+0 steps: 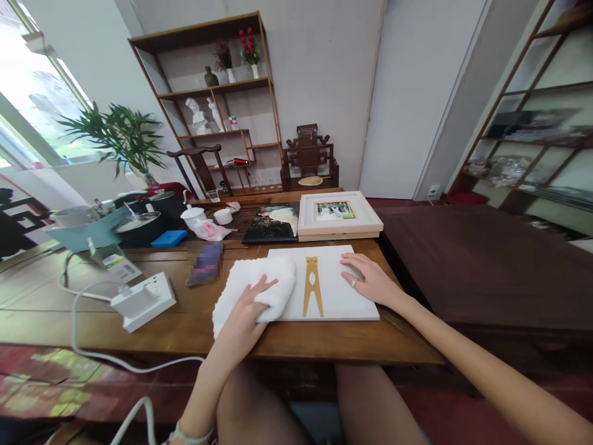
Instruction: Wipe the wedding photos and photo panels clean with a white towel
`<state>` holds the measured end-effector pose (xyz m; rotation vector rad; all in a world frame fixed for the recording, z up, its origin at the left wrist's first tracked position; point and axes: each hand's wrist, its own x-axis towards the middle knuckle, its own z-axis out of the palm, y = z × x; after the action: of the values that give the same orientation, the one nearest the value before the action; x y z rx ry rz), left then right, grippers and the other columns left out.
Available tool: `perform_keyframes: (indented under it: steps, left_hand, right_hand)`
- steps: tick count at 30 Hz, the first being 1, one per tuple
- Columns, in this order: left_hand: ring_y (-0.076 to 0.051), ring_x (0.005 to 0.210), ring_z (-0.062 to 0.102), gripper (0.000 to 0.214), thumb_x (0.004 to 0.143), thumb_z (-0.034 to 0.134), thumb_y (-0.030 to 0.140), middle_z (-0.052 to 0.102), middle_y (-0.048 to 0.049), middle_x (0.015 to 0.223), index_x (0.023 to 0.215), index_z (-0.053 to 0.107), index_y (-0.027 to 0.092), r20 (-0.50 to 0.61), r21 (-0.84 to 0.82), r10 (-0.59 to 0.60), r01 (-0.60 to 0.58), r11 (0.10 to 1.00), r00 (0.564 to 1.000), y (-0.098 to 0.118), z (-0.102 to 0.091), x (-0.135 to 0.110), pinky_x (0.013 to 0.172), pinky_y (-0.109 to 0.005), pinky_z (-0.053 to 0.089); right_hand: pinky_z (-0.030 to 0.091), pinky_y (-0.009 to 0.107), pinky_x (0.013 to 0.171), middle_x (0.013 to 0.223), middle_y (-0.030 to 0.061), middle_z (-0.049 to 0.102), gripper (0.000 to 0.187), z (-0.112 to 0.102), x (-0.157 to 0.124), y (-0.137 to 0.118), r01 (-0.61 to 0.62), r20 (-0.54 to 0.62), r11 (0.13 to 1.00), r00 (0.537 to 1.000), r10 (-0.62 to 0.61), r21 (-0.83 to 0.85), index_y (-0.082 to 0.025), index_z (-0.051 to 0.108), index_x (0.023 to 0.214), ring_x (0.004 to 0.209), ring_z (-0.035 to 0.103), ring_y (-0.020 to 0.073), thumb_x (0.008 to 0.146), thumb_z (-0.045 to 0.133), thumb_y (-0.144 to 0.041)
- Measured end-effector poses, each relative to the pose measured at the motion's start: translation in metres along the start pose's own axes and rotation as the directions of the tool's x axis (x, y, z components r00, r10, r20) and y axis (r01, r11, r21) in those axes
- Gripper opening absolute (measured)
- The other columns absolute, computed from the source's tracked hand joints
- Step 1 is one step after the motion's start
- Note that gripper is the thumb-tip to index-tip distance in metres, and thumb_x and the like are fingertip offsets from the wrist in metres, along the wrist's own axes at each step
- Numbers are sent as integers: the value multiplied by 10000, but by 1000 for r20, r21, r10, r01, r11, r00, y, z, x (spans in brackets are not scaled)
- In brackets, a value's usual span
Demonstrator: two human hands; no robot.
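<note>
My left hand [248, 312] rests on a fluffy white towel [236, 278], with a fold of the cloth between thumb and fingers. The towel overlaps the left side of a flat white board [343, 303] on the table. A golden-tan, flat cutout with an animal-like head and two long legs [312, 284] lies on the board, between my hands. My right hand [365, 278] is open, its fingers lying on the board's right edge; a ring shows on one finger. The board's left edge is hidden under the towel.
Behind the board are a framed picture [340, 213] and a dark panel [273, 222]. A white power strip [151, 303] with a cable, a blurred-out phone-like object [206, 262], a blue box [169, 238] and a white teapot [192, 216] stand left on the wooden table [343, 343].
</note>
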<state>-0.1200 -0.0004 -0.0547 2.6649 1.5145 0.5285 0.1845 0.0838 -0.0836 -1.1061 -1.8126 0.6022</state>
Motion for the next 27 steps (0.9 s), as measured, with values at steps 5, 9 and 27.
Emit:
perform_keyframes:
  steps: [5,9,27]
  left_hand:
    - [-283,1371,267,260,785,381,73,381,-85,1446,667,586,179,-287,30,16,-7,1000,958,-1,-1,8,1100,-511,273]
    - [-296,1146,544,220,864,489,296,604,-151,1198,899,646,145,-674,11,-182,256,967,716,-9,-29,28,959,-429,437]
    - [-217,786,608,363,860,465,446,568,-120,1186,745,622,139,-577,418,-119,418,807,808,-57,-51,83,527,-308,389]
  right_hand:
    - [270,517,1081,1214,55,631,311,-1,-4,7,-48,36,993,998,44,109,-227,694,994,1225,490,271,684,686,-256]
    - [298,524,1072,1211,69,636,294,1,-4,8,-1,12,997,1000,0,71,-216,696,1003,1216,505,266,712,671,-254]
    - [378,479,1050,1287,144,566,313,1,-4,10,144,140,951,984,-108,-274,-168,603,1131,1248,473,260,854,502,-272]
